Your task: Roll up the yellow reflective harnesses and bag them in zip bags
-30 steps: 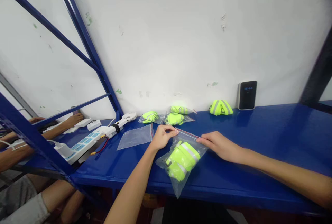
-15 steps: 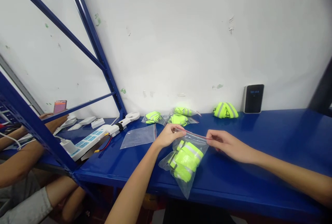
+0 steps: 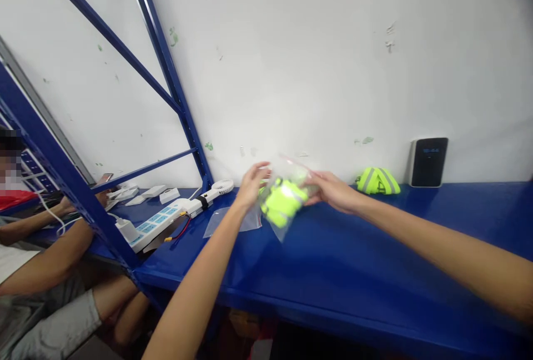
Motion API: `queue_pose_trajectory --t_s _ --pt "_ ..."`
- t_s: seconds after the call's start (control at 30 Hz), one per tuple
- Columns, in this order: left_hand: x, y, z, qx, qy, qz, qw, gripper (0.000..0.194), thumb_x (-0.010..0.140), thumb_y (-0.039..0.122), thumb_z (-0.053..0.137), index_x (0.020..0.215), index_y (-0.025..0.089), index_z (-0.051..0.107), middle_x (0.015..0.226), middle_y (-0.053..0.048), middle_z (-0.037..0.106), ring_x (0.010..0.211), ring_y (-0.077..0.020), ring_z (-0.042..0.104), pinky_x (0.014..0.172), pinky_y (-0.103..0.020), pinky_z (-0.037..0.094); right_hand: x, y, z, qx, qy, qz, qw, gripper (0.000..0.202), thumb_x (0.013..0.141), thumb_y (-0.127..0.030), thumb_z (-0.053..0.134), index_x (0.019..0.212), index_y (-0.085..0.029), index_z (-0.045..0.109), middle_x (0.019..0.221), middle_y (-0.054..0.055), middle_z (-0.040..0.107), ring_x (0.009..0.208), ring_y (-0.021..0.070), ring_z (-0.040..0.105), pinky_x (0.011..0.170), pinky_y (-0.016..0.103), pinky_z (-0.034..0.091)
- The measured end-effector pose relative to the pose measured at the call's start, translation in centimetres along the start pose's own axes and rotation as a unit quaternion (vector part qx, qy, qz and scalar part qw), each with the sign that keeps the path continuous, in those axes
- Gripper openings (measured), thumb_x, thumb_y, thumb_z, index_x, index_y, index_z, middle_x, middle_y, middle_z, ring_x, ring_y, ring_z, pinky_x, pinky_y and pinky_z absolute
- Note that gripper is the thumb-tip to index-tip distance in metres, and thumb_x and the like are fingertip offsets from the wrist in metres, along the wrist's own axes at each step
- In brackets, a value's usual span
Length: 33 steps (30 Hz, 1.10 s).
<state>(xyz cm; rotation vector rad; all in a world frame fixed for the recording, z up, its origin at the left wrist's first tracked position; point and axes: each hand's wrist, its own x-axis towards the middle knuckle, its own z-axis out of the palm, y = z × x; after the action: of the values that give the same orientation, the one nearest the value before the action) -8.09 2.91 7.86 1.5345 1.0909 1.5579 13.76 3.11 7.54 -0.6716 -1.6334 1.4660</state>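
Now the left hand [image 3: 252, 182] and right hand [image 3: 328, 189] pinch the filled zip bag [image 3: 283, 201], band already inside, above the far blue shelf [image 3: 353, 260]; an empty bag [image 3: 235, 221] waits left.

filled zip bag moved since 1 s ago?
Yes. The filled bag is up off the blue bench, carried toward the wall, left of the loose yellow band.

Illumination even and bright, apparently from overhead; the white wall [image 3: 316, 60] reads clean with no hard shadows. Soft sheen on the blue shelf top [image 3: 375, 249]. Motion blur smears both hands and the clear bag [image 3: 283, 201] between them. Wide-angle distortion bends the blue frame struts [image 3: 166, 65] at left. Edges are slightly soft.
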Motion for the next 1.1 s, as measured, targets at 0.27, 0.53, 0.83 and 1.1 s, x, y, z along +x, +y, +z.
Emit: queue_pose_trajectory --t_s 0.27,0.53,0.83,1.1 --pt "0.9 -2.7 -6.4 0.146 0.16 0.048 0.975 0.023 0.08 0.032 0.048 0.092 0.017 0.062 0.071 -0.002 0.06 0.074 -0.017 0.06 0.071 -0.029 0.047 4.9 -1.4 -7.9 -0.426 0.139 0.021 0.894 0.053 0.092 -0.054 0.033 0.126 -0.015 0.047 0.112 0.018 0.065 0.097 0.0296 0.066 0.082 0.044 0.054" --pt "-5.7 -7.6 -4.6 0.511 -0.16 0.057 0.843 0.036 0.089 0.045 0.044 0.107 0.022 0.065 0.108 -0.009 0.063 0.104 -0.0265 0.056 0.093 -0.039 0.04 -0.9 4.5 -20.3 -0.688 0.182 0.084 0.698 0.055 0.088 -0.04 0.042 0.129 -0.006 0.052 0.127 0.024 0.055 0.113 0.0365 0.054 0.093 0.046 0.042" --pt "-4.1 -6.4 0.7 0.418 -0.135 0.108 0.892 0.032 0.091 0.037 0.043 0.09 0.02 0.07 0.085 -0.006 0.071 0.079 -0.0231 0.063 0.072 -0.03 0.041 -4.7 6.7 -13.0 -0.688 0.092 -0.022 0.72 0.055 0.088 -0.052 0.042 0.123 -0.013 0.058 0.117 0.019 0.058 0.108 0.0341 0.051 0.092 0.046 0.038" --pt "-5.8 -6.1 5.7 0.362 -0.233 0.213 0.877 0.027 0.091 0.027 0.045 0.11 0.019 0.063 0.104 -0.009 0.066 0.099 -0.0223 0.057 0.092 -0.035 0.042 -8.0 5.4 -1.1 -0.656 0.026 -0.202 0.727 0.057 0.081 -0.046 0.057 0.131 -0.02 0.051 0.104 0.015 0.057 0.097 0.0326 0.052 0.082 0.046 0.042"
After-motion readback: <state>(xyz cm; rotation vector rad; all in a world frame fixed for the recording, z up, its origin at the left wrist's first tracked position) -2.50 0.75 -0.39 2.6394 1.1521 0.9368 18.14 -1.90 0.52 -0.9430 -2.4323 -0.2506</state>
